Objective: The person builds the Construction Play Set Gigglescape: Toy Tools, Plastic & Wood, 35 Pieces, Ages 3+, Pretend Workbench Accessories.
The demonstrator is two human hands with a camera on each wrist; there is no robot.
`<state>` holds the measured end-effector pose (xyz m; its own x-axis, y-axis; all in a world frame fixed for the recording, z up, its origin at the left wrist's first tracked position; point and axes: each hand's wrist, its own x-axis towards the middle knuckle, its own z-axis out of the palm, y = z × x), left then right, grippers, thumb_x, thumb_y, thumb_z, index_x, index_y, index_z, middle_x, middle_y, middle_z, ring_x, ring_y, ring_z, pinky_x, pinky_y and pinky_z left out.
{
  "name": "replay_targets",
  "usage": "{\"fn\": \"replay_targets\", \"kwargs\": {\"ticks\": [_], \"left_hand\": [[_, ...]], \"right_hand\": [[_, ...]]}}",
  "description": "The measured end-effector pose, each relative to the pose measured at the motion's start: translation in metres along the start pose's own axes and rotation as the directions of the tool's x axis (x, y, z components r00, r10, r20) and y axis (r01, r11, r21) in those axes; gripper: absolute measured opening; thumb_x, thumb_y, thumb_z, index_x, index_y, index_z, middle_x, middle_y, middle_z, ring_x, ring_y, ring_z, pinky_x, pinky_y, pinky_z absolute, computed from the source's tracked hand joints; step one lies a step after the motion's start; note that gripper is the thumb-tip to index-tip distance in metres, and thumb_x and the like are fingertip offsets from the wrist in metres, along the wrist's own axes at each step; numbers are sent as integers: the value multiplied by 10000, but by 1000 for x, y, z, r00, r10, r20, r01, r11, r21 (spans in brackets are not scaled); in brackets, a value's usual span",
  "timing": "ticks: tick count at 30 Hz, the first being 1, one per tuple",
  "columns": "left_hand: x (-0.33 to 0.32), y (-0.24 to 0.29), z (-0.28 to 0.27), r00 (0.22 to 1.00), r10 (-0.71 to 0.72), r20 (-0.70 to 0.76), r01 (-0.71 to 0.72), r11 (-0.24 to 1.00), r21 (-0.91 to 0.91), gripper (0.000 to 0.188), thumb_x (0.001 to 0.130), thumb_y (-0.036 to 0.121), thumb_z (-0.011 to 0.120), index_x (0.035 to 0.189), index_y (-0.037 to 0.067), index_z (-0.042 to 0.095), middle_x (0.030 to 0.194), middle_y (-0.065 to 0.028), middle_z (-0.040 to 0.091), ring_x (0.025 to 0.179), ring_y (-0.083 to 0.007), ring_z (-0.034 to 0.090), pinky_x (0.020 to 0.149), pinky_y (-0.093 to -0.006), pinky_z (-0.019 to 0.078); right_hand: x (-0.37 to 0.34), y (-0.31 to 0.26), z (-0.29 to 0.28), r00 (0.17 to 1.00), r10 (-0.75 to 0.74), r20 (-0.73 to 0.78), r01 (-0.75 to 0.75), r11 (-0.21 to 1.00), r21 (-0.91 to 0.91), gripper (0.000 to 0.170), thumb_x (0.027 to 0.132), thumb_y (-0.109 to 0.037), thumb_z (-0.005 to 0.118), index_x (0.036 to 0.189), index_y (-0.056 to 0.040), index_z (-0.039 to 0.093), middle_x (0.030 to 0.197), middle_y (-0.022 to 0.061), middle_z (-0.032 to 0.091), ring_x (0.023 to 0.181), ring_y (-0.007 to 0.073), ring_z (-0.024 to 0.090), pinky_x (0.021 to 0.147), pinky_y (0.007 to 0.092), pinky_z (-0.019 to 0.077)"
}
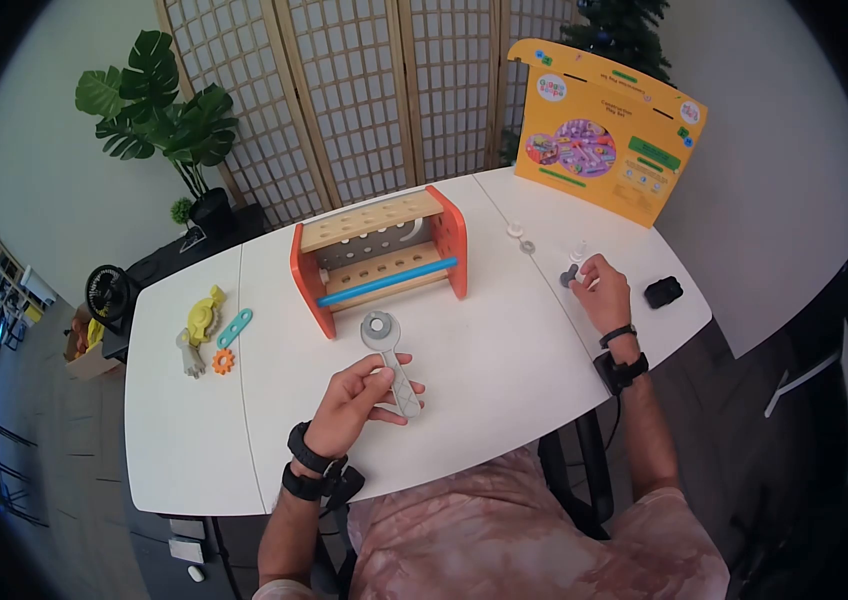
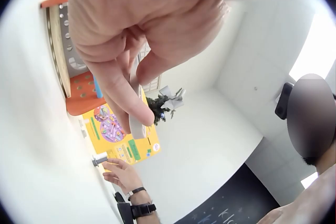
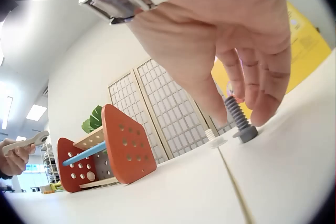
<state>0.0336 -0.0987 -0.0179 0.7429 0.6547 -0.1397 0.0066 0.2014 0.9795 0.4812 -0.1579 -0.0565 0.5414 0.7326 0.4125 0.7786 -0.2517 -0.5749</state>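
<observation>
In the head view my left hand (image 1: 354,398) grips a light grey toy wrench (image 1: 402,385) by its handle, thumb on top. A darker grey ring-shaped piece (image 1: 377,326) sits at the wrench's round end. Over at the right of the table, my right hand (image 1: 601,290) is lowered around a dark grey toy bolt (image 3: 239,118). That bolt stands on its head, thread upward. In the right wrist view the thumb and fingertips lie on either side of it, with a narrow gap on the thumb's side. A white toy bolt (image 3: 212,137) stands just beyond.
An orange-sided wooden toy toolbox (image 1: 452,240) with a blue bar stands mid-table. A yellow carton (image 1: 634,150) is behind, right. Small white (image 1: 515,230) and grey (image 1: 527,247) pieces lie between. A black case (image 1: 663,292) sits right; a teal strip (image 1: 235,328) and orange gear (image 1: 224,361) left.
</observation>
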Motion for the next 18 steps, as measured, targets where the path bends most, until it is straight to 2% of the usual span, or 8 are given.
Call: {"fn": "replay_targets", "kwargs": {"ticks": [1,4,7,10,14,16,17,18], "left_hand": [[3,0,1,1000,14,-8,-14,1000,7,443,1162,267,452,1515,8,523,1183,-166,761,1027,-221,773,803,-305,662],[12,3,0,1000,25,-13,-25,1000,19,437,1152,268,477,1501,12,542,1162,-162,769,1000,-197,775,785,-295,661],[23,10,-2,1000,7,1,-7,1000,25,428,1150,276,494,1481,13,560,1171,-148,769,984,-164,770,792,-289,658],[35,18,-4,1000,-9,-5,9,999,43,418,1150,289,500,1454,14,581,1177,-132,770,963,-137,764,797,-281,655],[55,20,-13,1000,15,-26,-14,999,40,403,1138,293,527,1433,27,598,1181,-117,770,939,-109,751,822,-269,647],[66,22,-18,999,14,-30,-12,999,40,398,1127,284,546,1431,33,600,1188,-113,768,936,-103,744,836,-267,643],[71,23,-20,999,10,-34,-9,999,41,393,1116,274,564,1429,40,603,1194,-109,766,934,-98,738,850,-264,639],[76,24,-22,999,12,-34,-10,999,39,393,1116,274,564,1429,40,603,1194,-109,766,934,-98,738,850,-264,639]], "right_hand": [[3,5,-1,994,83,67,-85,996,34,283,819,-134,865,1050,-74,712,834,84,719,794,249,729,768,387,597],[11,13,7,989,101,103,-108,992,64,349,800,-153,881,1117,-74,759,876,93,751,799,253,732,779,384,601],[21,28,20,995,2,101,-8,998,58,349,801,-153,881,1129,-72,792,938,103,780,794,251,738,779,373,604],[26,26,22,991,56,117,-65,996,69,261,810,-147,874,1046,-58,806,986,111,795,805,253,748,791,365,605],[29,22,19,993,-1,115,-3,999,33,249,869,-103,821,1112,-57,785,952,109,787,834,243,758,808,362,606],[32,23,20,989,-103,108,64,945,322,257,968,-84,741,1223,-61,727,943,90,776,850,202,759,807,333,619],[32,11,15,989,-105,108,65,945,320,257,968,-84,741,1223,-61,727,943,90,776,850,202,759,807,333,619],[31,-3,11,986,-46,162,-34,888,458,237,1008,-85,701,1244,-61,695,954,80,761,878,181,754,805,313,624]]}}
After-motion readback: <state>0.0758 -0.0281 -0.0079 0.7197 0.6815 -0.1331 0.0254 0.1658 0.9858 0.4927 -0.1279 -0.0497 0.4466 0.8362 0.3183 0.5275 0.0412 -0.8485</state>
